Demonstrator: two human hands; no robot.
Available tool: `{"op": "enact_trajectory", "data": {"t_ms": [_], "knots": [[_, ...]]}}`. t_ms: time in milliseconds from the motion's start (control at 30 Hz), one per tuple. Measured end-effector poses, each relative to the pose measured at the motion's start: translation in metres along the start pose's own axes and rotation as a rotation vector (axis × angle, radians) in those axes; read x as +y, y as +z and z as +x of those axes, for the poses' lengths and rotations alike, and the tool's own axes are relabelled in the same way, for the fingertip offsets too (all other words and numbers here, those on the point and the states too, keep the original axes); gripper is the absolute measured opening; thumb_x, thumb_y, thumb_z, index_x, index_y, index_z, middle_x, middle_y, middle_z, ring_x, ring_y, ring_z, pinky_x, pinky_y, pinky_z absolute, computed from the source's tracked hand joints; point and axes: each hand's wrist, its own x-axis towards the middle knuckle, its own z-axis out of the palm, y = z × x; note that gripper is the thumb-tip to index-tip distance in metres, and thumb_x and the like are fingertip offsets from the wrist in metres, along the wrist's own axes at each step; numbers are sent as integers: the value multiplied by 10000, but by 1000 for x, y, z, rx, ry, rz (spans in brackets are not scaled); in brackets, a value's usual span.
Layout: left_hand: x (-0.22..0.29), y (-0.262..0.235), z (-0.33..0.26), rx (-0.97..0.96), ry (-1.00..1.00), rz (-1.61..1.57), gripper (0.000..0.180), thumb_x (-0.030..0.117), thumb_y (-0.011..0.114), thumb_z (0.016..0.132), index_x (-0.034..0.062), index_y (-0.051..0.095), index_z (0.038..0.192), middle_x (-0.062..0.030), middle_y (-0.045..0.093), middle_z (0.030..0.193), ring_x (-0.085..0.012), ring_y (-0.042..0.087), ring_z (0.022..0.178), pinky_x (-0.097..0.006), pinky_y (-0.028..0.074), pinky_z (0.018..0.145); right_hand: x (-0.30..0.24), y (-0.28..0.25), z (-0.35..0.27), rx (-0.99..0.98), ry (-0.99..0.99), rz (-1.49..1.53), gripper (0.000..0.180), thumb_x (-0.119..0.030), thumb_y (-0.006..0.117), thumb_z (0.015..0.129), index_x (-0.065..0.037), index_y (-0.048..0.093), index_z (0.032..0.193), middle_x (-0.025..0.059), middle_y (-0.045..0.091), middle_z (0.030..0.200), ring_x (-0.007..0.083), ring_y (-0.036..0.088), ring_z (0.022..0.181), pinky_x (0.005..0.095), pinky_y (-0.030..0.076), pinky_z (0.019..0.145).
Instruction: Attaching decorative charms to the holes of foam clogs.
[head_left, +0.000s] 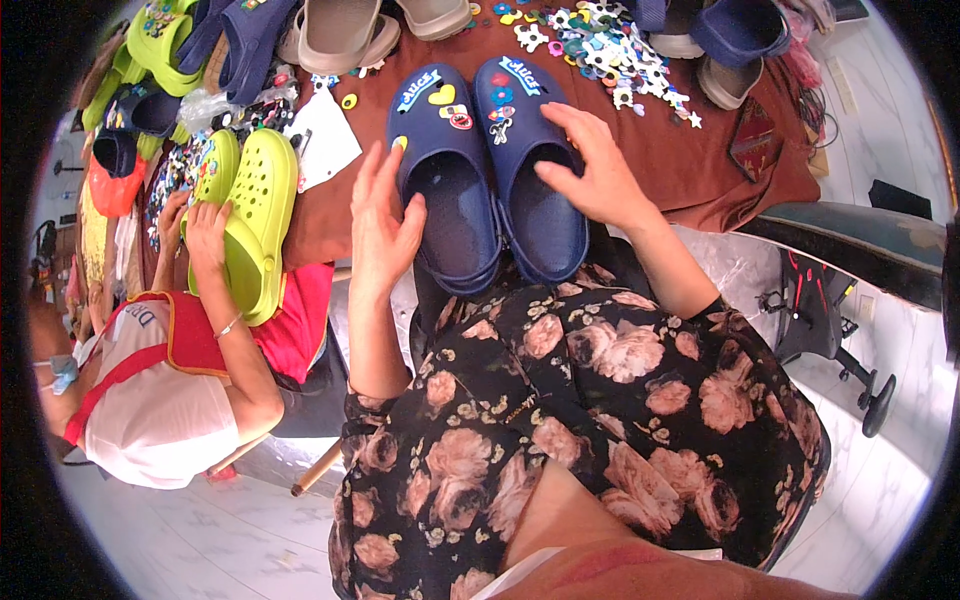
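A pair of navy blue clogs stands side by side at the table's near edge, toes pointing away. The left clog (428,138) bears a banner charm, a yellow heart and other small charms. On the right clog (528,128) are another banner charm and flower charms. My left hand (376,215) rests against the left clog's outer side, its fingers stretched and thumb apart near the opening. At the right clog's outer edge is my right hand (598,172), fingers spread, its thumb reaching over the opening. Neither hand is closed round a clog.
Loose charms (625,60) lie heaped on the brown cloth (690,150), near a white paper (325,140). To my left, another person's hands (208,225) are at lime green clogs (262,190). Grey clogs (340,35) and more navy clogs (740,30) sit farther back.
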Motion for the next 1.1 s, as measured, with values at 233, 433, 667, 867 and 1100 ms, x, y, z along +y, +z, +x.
{"op": "enact_trajectory", "data": {"t_ms": [233, 433, 667, 867, 1100], "knots": [[55, 31, 62, -27, 522, 72, 371, 238, 650, 742, 38, 573, 1045, -120, 570, 1028, -287, 533, 973, -376, 412, 842, 48, 11, 81, 299, 112, 20, 437, -378, 560, 814, 1, 595, 1030, 205, 591, 1006, 317, 572, 942, 376, 432, 839], [59, 45, 80, -203, 518, 196, 426, 372, 677, 706, 34, 628, 960, -107, 588, 972, -273, 552, 886, -355, 448, 764, 49, 37, 98, 249, -107, -164, 260, -316, 646, 746, -65, 637, 811, 131, 604, 859, 312, 547, 836, 383, 425, 775], [67, 48, 71, -123, 475, 159, 437, 380, 695, 665, 32, 641, 924, -81, 585, 920, -257, 550, 852, -354, 456, 735, 34, 24, 91, 191, -42, 7, 183, -205, 562, 827, -32, 511, 794, 101, 552, 766, 270, 526, 775, 353, 415, 701], [66, 51, 72, -124, 438, 198, 438, 388, 690, 670, 34, 641, 922, -85, 586, 921, -260, 552, 853, -359, 456, 738, 25, 24, 81, 233, -137, 282, 183, -199, 540, 856, -29, 476, 833, 130, 561, 707, 304, 549, 651, 364, 439, 594], [61, 44, 70, -63, 495, 111, 346, 369, 666, 713, 61, 657, 871, -81, 611, 914, -247, 569, 897, -370, 454, 759, 29, 24, 103, 168, 270, 536, 269, -315, 537, 881, -51, 542, 929, -21, 484, 633, 37, 432, 493, 188, 344, 434]]}}
